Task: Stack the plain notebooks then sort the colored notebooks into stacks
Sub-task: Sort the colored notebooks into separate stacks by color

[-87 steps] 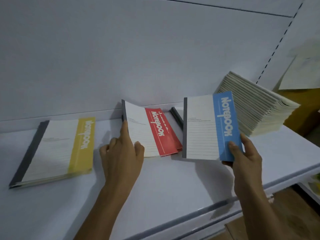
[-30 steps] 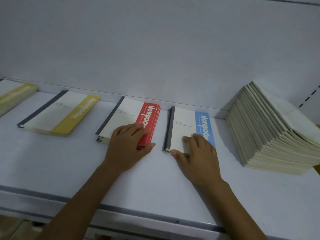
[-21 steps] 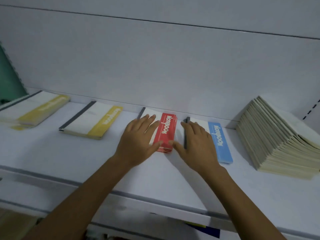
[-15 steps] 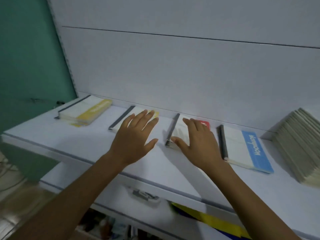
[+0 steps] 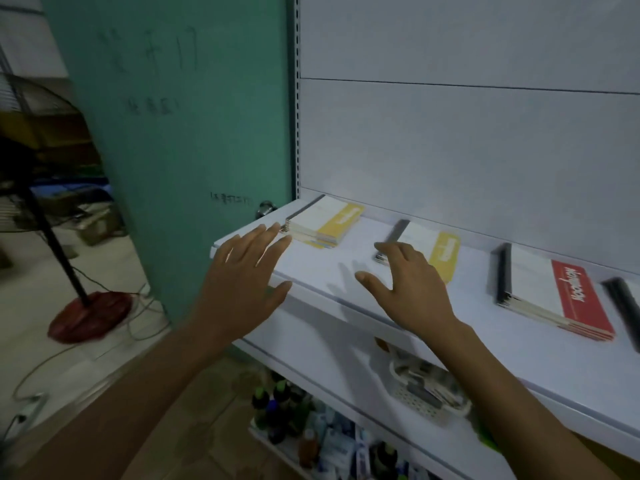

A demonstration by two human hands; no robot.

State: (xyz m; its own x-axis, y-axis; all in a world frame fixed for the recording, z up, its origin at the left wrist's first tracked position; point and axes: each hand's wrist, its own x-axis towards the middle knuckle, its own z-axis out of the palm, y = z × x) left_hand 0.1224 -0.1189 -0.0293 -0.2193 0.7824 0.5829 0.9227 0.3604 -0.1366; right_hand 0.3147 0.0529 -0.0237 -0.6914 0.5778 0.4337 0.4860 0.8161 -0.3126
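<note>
A second ago the red and blue notebooks were being pressed flat; since then both hands have been carried leftward along the shelf [image 5: 502,344]. The left hand [image 5: 242,278] is now held open with fingers spread and nothing in it, its fingertips just beside the near corner of the far-left yellow stack [image 5: 325,221]; contact cannot be made out. The right hand [image 5: 408,289] is likewise open and empty, fingers loosely bent over the near end of the second yellow stack [image 5: 438,251]. The red stack [image 5: 554,292] has been released and lies squared. Of the blue stack [image 5: 621,306] only the dark spine is seen at the right edge. Red and blue may therefore be judged settled, while yellow is left in two stacks well apart, so merging or straightening them is probably the step in hand. Every stack lies flat, its long axis run from the shelf's front edge toward the back wall, spine on the left and coloured band on the right.
</note>
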